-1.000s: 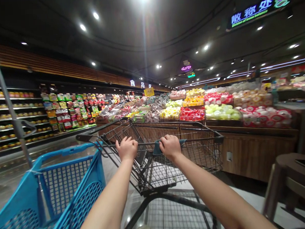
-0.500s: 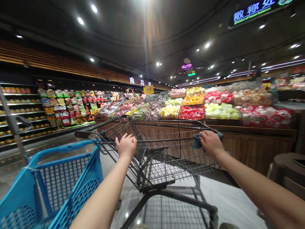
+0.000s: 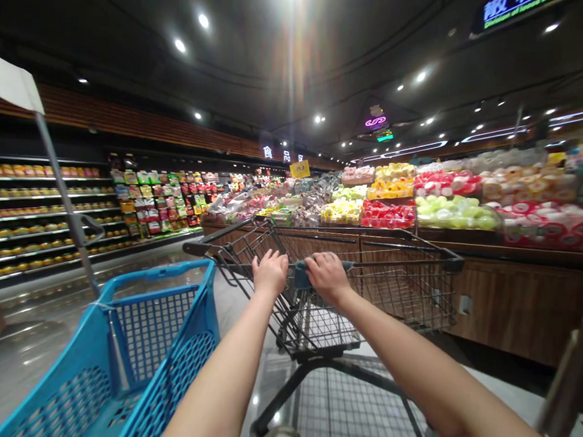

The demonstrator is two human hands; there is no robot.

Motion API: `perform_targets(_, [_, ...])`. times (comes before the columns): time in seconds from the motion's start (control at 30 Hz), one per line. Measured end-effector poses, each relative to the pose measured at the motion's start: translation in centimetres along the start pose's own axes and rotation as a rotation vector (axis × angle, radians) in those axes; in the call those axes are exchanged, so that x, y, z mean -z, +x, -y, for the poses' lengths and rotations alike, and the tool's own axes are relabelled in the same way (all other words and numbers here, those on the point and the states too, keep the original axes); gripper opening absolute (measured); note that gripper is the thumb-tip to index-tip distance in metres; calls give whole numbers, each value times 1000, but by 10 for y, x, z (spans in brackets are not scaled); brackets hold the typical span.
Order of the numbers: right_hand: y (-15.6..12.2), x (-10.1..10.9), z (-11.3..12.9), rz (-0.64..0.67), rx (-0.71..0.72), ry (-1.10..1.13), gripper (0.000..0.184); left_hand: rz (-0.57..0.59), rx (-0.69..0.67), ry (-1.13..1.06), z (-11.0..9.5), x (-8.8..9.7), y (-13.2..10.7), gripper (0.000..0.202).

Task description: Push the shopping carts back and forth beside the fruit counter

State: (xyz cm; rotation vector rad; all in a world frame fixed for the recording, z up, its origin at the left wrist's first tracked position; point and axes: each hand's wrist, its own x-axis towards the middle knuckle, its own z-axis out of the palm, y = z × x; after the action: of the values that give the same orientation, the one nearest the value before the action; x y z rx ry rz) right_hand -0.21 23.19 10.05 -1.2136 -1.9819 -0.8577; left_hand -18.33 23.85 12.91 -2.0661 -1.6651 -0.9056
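A dark wire shopping cart (image 3: 398, 262) stands sideways in front of me. My left hand (image 3: 271, 273) is closed on its near top rail. Just to its right, my right hand (image 3: 328, 278) is closed over a blue-grey cloth (image 3: 302, 276) that lies against the same rail. Part of the cloth sticks out on both sides of the right hand. The undersides of my fingers are hidden. The cart's basket shows only bare wire mesh.
A blue plastic shopping basket cart (image 3: 163, 293) stands close on my left, beside a metal pole (image 3: 63, 188). Behind the cart runs a wooden display counter (image 3: 509, 294) heaped with packaged sweets (image 3: 389, 213). Stocked shelves (image 3: 46, 192) line the left wall. A brown bin-like object (image 3: 577, 374) is at lower right.
My right hand and the cloth have slid left along the rail, close to my left hand. The left hand stays on the rail. The view has turned slightly left.
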Motion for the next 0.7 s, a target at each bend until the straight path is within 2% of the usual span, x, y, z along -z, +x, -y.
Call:
perform_targets(0.13, [-13,2,-35,56,111,-35,31,24,0,24,5,3,1,43])
perform_targets(0.27, [-30,6,-67,53,65,-75,30,6,7,42,2,-1,2,41])
perform_targets(0.37, [-36,7,-82,43,3,-87,30,8,4,41,-4,-6,4,41])
perform_targets(0.57, [-19,3,-86,82,-236,-87,28,-23,22,52,-20,-17,9,42])
perform_targets(0.7, [-5,-6,-78,75,-267,-65,27,-29,37,72,-20,-22,13,44])
